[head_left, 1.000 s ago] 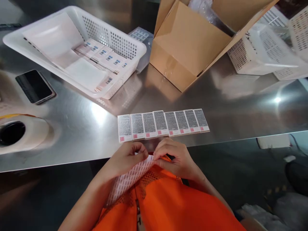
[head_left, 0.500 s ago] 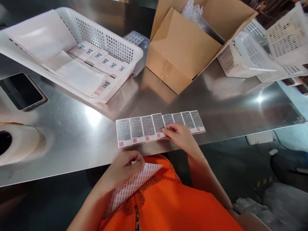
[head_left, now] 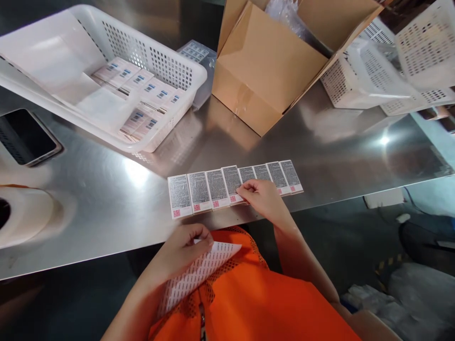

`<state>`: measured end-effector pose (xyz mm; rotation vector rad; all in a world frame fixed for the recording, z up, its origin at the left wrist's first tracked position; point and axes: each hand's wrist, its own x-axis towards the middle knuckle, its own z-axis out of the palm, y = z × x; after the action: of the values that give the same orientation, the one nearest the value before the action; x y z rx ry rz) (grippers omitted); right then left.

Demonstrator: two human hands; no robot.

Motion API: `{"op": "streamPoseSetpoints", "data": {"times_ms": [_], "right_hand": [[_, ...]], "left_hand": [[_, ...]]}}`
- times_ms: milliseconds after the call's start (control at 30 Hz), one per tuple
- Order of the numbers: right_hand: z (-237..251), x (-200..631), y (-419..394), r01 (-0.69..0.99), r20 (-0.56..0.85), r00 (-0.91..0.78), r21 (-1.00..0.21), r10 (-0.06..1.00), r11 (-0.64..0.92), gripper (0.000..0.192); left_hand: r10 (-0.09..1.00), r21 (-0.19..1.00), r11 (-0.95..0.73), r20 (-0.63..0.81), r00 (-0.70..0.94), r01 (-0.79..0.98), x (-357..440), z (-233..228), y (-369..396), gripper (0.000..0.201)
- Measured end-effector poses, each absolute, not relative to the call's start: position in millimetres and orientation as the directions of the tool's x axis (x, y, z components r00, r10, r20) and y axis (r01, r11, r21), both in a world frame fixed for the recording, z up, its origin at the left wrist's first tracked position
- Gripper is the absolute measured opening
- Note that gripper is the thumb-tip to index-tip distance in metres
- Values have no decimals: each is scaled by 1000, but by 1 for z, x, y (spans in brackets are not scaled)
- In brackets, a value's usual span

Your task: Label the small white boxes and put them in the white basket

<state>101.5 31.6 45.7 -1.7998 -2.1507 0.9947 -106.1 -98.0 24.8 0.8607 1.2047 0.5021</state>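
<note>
In the head view, a row of eight small boxes (head_left: 234, 187) lies side by side near the front edge of the steel table (head_left: 106, 203), at the centre of the frame, printed faces up. The right hand (head_left: 261, 198) rests over the middle of that row, fingers bent and fingertips pressed down on the near end of the fifth box from the left; whether a label sits under them is hidden. The left hand (head_left: 183, 248), lower centre, is closed in a pinch on the top edge of a sheet of labels (head_left: 199, 274), which hangs down across the orange vest (head_left: 249, 303). A red mark shows at the near end of the four boxes on the left and of the outermost on the right; the boxes under the hand cannot be read. Judging by this, the labelling of the row looks partly done, with the middle box in hand. At upper left, a white basket (head_left: 170, 71) holds more such boxes laid flat. An open cardboard carton (head_left: 263, 76) stands at upper centre, more white baskets (head_left: 373, 80) at upper right, a phone (head_left: 24, 137) and a roll of tape (head_left: 24, 218) at the left edge.
</note>
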Motion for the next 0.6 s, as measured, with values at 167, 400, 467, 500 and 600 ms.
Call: {"op": "streamPoseSetpoints", "data": {"times_ms": [167, 400, 467, 500, 600], "right_hand": [[43, 97, 31, 822, -264, -204, -569, 943, 19, 14], [34, 117, 33, 653, -191, -152, -756, 970, -46, 27], [38, 125, 22, 490, -148, -243, -871, 959, -10, 29], [42, 128, 15, 435, -117, -341, -899, 933, 46, 32], [53, 127, -5, 316, -18, -687, -908, 726, 276, 37]], "left_hand": [[747, 798, 592, -594, 299, 108, -106, 25, -98, 26], [824, 861, 451, -503, 260, 236, -107, 44, -86, 24], [830, 864, 441, -495, 256, 242, -108, 51, -83, 24], [832, 869, 438, -489, 262, 231, -109, 54, -81, 24], [834, 886, 423, -463, 300, 191, -109, 58, -78, 23]]}}
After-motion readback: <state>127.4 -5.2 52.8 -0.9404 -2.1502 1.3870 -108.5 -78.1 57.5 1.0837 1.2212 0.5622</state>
